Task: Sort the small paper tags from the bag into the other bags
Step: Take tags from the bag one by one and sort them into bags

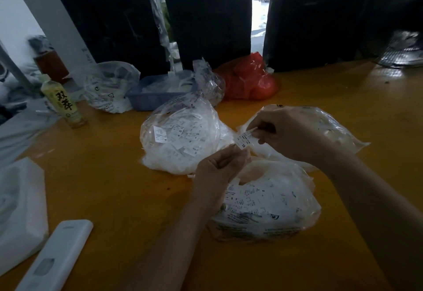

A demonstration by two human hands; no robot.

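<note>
Three clear plastic bags of small white paper tags lie on the orange table: one at the centre (180, 135), one nearest me (267, 206), one behind my right hand (325, 130). My right hand (286, 135) pinches a small white tag (243, 139) printed "XS" between thumb and fingers, above the gap between the bags. My left hand (219, 171) is just below that tag, fingers curled, and white tag edges show at its fingertips and under its palm. It hovers over the near bag's opening.
A blue tray (146, 101) of tags, another clear bag (109, 87) and a red bag (249, 80) stand behind. A drink bottle (63, 103) is at the left. A white remote (55, 258) and white foam (20, 210) lie near left. Black boxes (206, 14) line the back.
</note>
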